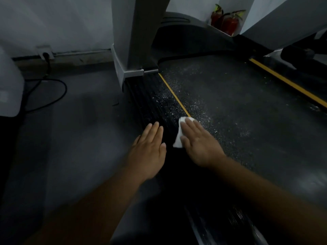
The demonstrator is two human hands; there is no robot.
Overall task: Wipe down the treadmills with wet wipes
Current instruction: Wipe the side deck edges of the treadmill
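Note:
A treadmill fills the right of the head view, with a dark speckled belt (238,103) edged by yellow stripes and a black ribbed side rail (150,103) on its left. My right hand (200,144) lies flat, fingers straight, pressing a white wet wipe (178,140) onto the left edge of the belt by the yellow stripe. Most of the wipe is hidden under the palm. My left hand (150,149) rests flat with straight fingers on the side rail, just left of the wipe, holding nothing.
A grey upright post (131,41) rises from the rail's front end. A wall socket (46,53) with a black cable (53,96) looping over the grey floor sits at the left. Two red fire extinguishers (226,22) stand at the back. Another machine's base (297,53) borders the right.

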